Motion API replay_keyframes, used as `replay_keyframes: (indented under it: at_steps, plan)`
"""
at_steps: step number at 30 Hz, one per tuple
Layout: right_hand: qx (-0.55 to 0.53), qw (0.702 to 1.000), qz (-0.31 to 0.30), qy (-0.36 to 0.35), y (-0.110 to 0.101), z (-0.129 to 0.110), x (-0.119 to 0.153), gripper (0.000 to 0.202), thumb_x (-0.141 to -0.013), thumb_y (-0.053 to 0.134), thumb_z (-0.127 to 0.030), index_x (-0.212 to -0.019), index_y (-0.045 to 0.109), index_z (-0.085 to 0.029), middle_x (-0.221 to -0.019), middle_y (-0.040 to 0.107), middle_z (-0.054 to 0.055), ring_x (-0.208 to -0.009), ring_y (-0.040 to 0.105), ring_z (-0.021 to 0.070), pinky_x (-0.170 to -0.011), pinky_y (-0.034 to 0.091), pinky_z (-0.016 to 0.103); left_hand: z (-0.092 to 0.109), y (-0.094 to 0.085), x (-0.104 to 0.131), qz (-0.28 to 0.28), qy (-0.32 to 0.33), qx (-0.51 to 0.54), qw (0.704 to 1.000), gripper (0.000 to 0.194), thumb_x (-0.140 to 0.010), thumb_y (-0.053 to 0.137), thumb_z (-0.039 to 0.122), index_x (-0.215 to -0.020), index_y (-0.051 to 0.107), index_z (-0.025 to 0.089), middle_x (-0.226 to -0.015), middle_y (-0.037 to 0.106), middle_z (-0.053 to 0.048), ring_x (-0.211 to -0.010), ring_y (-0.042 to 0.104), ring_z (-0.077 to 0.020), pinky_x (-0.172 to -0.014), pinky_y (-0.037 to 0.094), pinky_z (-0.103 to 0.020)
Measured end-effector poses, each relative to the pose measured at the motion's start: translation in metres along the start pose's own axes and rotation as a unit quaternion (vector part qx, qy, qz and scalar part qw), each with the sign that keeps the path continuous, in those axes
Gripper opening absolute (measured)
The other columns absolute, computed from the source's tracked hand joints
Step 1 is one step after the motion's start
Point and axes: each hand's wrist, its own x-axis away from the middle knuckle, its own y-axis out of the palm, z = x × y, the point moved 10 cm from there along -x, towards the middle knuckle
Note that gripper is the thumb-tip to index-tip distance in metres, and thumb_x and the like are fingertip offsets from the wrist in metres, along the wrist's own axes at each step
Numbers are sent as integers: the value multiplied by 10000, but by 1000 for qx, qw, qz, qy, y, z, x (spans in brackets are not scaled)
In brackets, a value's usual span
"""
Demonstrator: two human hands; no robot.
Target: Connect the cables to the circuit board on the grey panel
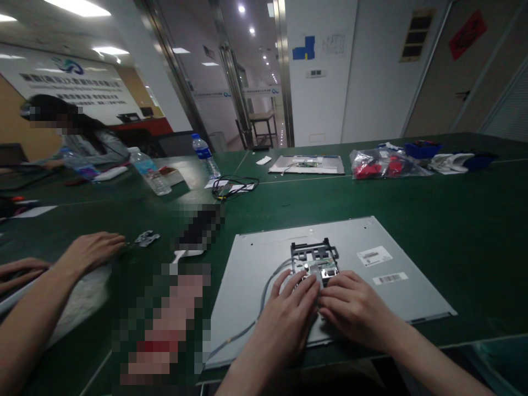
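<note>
A flat grey display panel (pixel 264 258) lies with its metal back up on the green table. A black plastic bracket (pixel 313 250) sits on the middle of the panel, with a small circuit board (pixel 329 271) at its near side. My left hand (pixel 291 308) has its fingers bent over the left part of the board. From the right, my right hand (pixel 355 308) closes on the board's near right edge, with its fingertips close to the left ones. My fingers hide the near part of the board. A grey cable (pixel 264 294) runs from the bracket down the panel's left side.
A co-worker's hand (pixel 93 250) rests at the left, near a small metal part (pixel 147 237). Blurred-out items lie beside the panel. Further back are bottles (pixel 205 157), a coiled black cable (pixel 235 187), a second panel (pixel 284 165) and plastic bags (pixel 385 165). Another person sits far left.
</note>
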Motion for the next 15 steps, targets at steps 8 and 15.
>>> replay_keyframes:
  at_steps: [8,15]
  plan:
    - [-14,999,36,-5,-10,-1,-1,133,-942,538,-159,-858,639,-179,-879,708,38,-846,589,188,-813,430,356,0,-3,0,20,3,-5,1000,366,-981,444,241,-1331,539,186,-1380,580,-42,-1277,490,-246,-1117,311,-475]
    - [-12,999,51,-3,-17,-3,0,122,-926,554,-154,-845,637,-191,-865,709,33,-833,599,180,-797,435,355,1,-3,0,24,4,-12,1000,371,-965,469,226,-1327,547,201,-1375,580,-49,-1272,496,-235,-1123,309,-451]
